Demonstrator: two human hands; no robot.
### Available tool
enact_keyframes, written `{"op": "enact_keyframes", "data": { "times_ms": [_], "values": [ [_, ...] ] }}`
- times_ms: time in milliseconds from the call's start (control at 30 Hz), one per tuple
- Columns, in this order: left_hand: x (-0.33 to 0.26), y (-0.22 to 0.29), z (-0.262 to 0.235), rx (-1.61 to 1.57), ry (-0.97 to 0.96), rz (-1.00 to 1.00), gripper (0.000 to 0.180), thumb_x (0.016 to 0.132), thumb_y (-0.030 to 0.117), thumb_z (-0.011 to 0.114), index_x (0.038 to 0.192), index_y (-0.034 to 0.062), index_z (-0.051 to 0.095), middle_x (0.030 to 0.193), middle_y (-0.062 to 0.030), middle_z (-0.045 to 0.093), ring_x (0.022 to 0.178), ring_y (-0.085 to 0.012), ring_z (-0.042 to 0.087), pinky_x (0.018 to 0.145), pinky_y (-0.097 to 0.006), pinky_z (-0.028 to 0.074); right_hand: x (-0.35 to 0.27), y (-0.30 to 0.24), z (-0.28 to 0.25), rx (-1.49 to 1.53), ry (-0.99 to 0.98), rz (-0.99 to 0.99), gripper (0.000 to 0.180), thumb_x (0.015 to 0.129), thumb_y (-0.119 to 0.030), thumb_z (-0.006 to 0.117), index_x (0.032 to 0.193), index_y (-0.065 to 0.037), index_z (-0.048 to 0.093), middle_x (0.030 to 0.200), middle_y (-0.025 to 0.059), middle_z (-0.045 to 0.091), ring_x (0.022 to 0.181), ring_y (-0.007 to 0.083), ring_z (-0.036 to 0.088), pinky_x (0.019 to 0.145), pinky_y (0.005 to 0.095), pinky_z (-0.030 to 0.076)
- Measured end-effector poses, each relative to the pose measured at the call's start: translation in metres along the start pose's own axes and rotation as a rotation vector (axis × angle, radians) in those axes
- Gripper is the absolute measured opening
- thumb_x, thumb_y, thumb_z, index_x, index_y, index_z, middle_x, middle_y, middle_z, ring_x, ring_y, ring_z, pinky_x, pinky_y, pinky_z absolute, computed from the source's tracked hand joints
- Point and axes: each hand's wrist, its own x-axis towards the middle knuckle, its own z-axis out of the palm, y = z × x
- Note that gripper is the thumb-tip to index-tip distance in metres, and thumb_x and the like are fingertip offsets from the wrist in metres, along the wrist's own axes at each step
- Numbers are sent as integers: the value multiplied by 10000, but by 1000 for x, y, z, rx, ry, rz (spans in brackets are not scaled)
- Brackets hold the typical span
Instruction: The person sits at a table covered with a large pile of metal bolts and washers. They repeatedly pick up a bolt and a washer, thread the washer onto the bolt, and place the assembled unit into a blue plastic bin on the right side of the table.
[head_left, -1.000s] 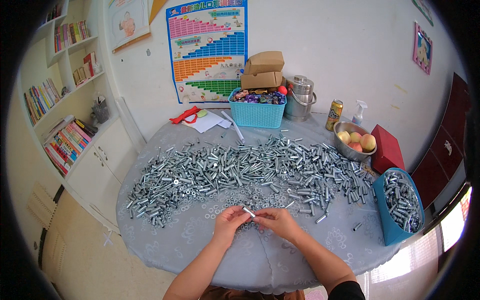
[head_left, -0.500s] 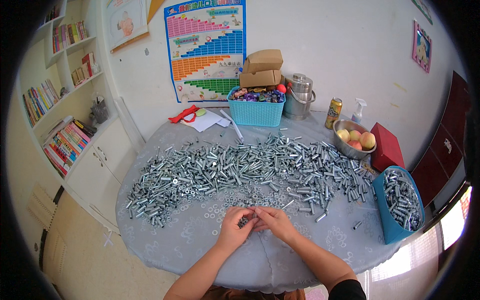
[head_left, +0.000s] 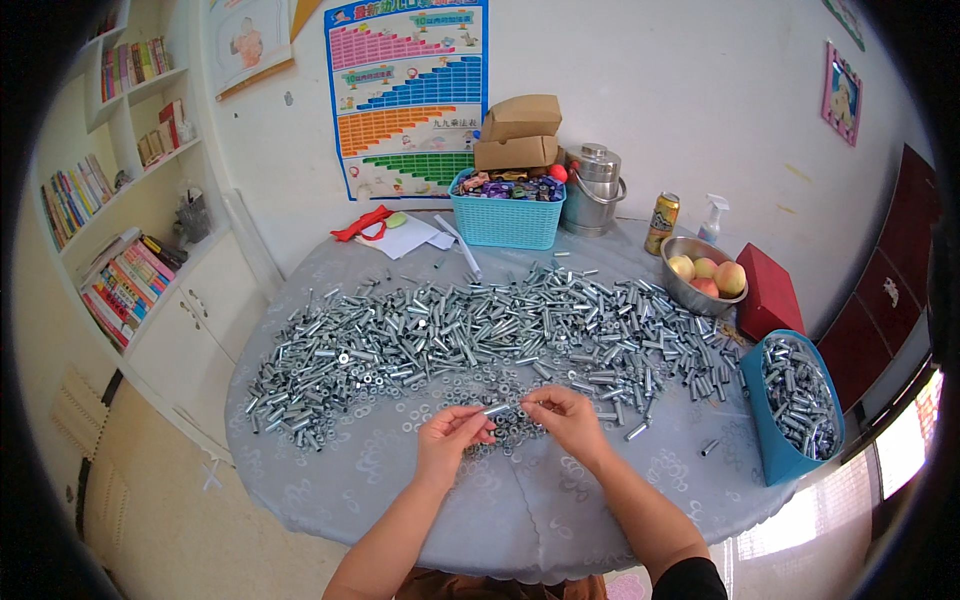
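Observation:
A short silvery metal sleeve [head_left: 496,409] lies level between the fingertips of my left hand [head_left: 447,438], its right end sticking out. Close to that end, my right hand [head_left: 566,420] is closed in a pinch; whatever is between its fingertips is too small to make out. Beneath both hands lies a small heap of nuts and washers [head_left: 515,432]. Just beyond them a wide pile of loose metal sleeves and bolts [head_left: 470,325] spreads across the grey tablecloth [head_left: 400,510], with flat washers scattered along its near edge.
At the right edge stands a blue bin [head_left: 768,440] full of metal sleeves. Behind it are a red box [head_left: 770,290], a steel bowl of fruit [head_left: 702,297], a can [head_left: 662,222] and a spray bottle [head_left: 712,220]. A turquoise basket [head_left: 505,222] and steel pot [head_left: 592,190] stand at the back.
My hands were together, cupped over small parts; now they are apart, with the metal sleeve showing between them. The view has shifted slightly.

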Motion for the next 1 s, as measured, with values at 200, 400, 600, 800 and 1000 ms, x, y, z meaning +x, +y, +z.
{"op": "enact_keyframes", "data": {
  "times_ms": [200, 400, 600, 800, 1000],
  "values": [
    [1, 3, -1, -70, 55, 9, 142, 834, 22, 586, 963, -35, 580, 842, -130, 625, 722, -147, 610, 676, -306, 555, -5, -7, -7, -636, -231, -450, 226, 696, -108, 689, 922, -95, 670, 899, 66, 603, 819, 230, 569, 700, 325, 471],
    [1, 3, -1, -67, 48, -2, 143, 835, 30, 588, 963, -33, 579, 844, -127, 623, 725, -142, 608, 672, -301, 554, -4, 7, 0, -748, -229, -511, 168, 672, -127, 689, 833, -90, 654, 886, 57, 602, 824, 262, 564, 695, 358, 463],
    [1, 3, -2, -65, 36, -10, 149, 836, 41, 590, 967, -28, 579, 844, -124, 626, 709, -134, 604, 663, -296, 551, -5, 2, 0, -644, -163, -370, 115, 699, -141, 684, 771, -63, 640, 763, 81, 614, 732, 275, 579, 636, 366, 461],
    [2, 2, -3, -63, 27, -19, 145, 842, 48, 584, 966, -27, 579, 843, -122, 627, 697, -134, 601, 654, -295, 551, -1, 11, -4, -539, -54, -368, 122, 736, -159, 682, 791, -52, 662, 725, 78, 619, 666, 224, 580, 602, 312, 460],
    [2, -1, -7, -100, 26, -81, 128, 855, 57, 564, 952, -25, 581, 824, -123, 622, 704, -155, 609, 656, -320, 553, 0, -6, -10, 138, -48, 185, 150, 810, -171, 657, 853, -29, 676, 785, 7, 632, 676, 65, 532, 600, 207, 423]
  ]
}}
